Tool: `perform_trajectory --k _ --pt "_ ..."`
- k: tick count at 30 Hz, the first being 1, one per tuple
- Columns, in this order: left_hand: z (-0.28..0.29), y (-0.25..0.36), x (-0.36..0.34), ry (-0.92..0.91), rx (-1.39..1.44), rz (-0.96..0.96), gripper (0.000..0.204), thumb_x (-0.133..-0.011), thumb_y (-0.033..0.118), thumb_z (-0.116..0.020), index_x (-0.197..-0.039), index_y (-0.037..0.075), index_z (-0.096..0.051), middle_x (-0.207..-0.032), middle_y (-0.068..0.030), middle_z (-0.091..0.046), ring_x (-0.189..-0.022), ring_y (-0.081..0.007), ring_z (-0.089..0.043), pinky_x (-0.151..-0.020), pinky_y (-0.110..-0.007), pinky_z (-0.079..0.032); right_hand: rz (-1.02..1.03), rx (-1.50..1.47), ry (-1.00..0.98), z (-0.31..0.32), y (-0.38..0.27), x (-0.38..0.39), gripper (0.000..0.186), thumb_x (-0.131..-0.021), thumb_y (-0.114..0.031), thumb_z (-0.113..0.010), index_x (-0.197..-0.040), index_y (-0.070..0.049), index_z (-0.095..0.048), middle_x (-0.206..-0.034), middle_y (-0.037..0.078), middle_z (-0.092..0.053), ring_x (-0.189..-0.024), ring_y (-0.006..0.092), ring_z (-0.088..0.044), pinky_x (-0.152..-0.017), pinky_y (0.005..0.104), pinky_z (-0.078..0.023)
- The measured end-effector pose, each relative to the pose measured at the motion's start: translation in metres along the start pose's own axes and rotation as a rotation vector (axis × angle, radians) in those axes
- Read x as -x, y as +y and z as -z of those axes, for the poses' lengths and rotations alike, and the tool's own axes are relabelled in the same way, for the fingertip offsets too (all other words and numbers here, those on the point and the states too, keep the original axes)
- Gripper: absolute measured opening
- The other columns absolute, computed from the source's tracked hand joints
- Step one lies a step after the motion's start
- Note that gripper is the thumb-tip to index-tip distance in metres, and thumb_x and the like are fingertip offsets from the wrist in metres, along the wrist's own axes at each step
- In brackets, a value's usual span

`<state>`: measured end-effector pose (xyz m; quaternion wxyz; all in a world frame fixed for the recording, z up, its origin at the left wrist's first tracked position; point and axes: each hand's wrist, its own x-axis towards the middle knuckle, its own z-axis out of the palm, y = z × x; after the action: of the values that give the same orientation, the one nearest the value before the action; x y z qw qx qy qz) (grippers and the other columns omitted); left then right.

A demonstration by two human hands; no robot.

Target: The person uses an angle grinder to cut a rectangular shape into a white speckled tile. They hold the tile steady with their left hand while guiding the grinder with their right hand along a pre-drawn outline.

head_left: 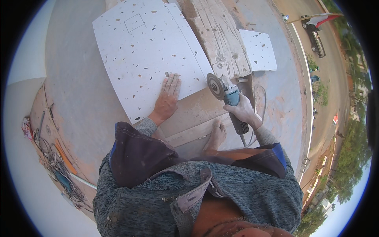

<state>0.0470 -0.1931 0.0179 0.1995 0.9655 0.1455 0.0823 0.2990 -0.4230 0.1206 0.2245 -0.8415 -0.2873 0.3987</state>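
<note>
A large white speckled tile (150, 51) lies in front of me, with a pencilled rectangle near its far end and a line along its right side. My left hand (166, 100) rests flat on its near part, fingers stretched out. In my right hand (242, 110) is a teal and black angle grinder (232, 96), gripped round its body. The grinder's round disc (215, 86) stands on edge close to the tile's near right corner; whether it touches cannot be told. A cord runs from the tool's rear end.
A worn, grooved wooden plank (221, 39) lies right of the tile. Beyond it is a smaller speckled tile piece (258, 50). My bare foot (217, 136) is near the grinder. Tangled cables (59, 166) lie at far left. A ledge edge (306, 79) drops toward a road with a vehicle (314, 37).
</note>
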Motion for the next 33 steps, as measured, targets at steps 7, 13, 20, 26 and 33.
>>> perform_trajectory --k 7,13,20,26,33 --pt "0.001 0.0 -0.001 -0.014 0.0 -0.001 0.076 -0.085 -0.007 -0.053 -0.158 -0.017 -0.039 -0.171 -0.0317 -0.032 -0.165 -0.0431 -0.022 -0.137 -0.056 -0.017 0.008 0.01 0.015 -0.003 0.003 -0.004 0.067 -0.076 -0.037 -0.084 -0.123 0.008 -0.067 -0.106 0.022 -0.077 -0.097 0.0332 -0.076 -0.092 0.0434 -0.06" --pt "-0.001 0.0 0.0 0.004 0.015 0.001 0.075 -0.086 -0.006 -0.052 -0.158 -0.017 -0.038 -0.171 -0.0319 -0.032 -0.165 -0.0436 -0.022 -0.137 -0.056 -0.017 0.032 0.031 0.031 -0.003 -0.007 -0.01 0.064 -0.076 -0.037 -0.083 -0.121 0.007 -0.067 -0.104 0.023 -0.077 -0.097 0.0356 -0.076 -0.092 0.0442 -0.059" --pt "-0.004 -0.001 0.0 0.004 -0.003 -0.003 0.074 -0.087 -0.005 -0.052 -0.158 -0.017 -0.038 -0.171 -0.0327 -0.032 -0.165 -0.0437 -0.022 -0.137 -0.056 -0.017 0.029 0.063 0.029 -0.003 -0.011 -0.025 0.063 -0.075 -0.035 -0.081 -0.123 0.005 -0.067 -0.106 0.027 -0.077 -0.103 0.0426 -0.076 -0.094 0.048 -0.059" --pt "-0.004 0.0 0.0 -0.004 -0.011 0.002 0.074 -0.087 -0.005 -0.052 -0.159 -0.017 -0.038 -0.171 -0.0326 -0.031 -0.165 -0.0433 -0.021 -0.137 -0.056 -0.016 0.041 0.025 0.025 -0.003 -0.017 -0.038 0.062 -0.076 -0.035 -0.081 -0.121 0.005 -0.068 -0.106 0.026 -0.077 -0.102 0.0413 -0.077 -0.093 0.0477 -0.059" --pt "-0.006 -0.001 0.0 -0.005 -0.01 0.008 0.073 -0.088 -0.005 -0.052 -0.159 -0.016 -0.039 -0.171 -0.0322 -0.031 -0.165 -0.0428 -0.021 -0.137 -0.056 -0.017 0.035 0.022 -0.008 0.0 -0.024 -0.041 0.061 -0.076 -0.035 -0.081 -0.122 0.003 -0.068 -0.106 0.024 -0.077 -0.1 0.0395 -0.077 -0.092 0.0464 -0.059"
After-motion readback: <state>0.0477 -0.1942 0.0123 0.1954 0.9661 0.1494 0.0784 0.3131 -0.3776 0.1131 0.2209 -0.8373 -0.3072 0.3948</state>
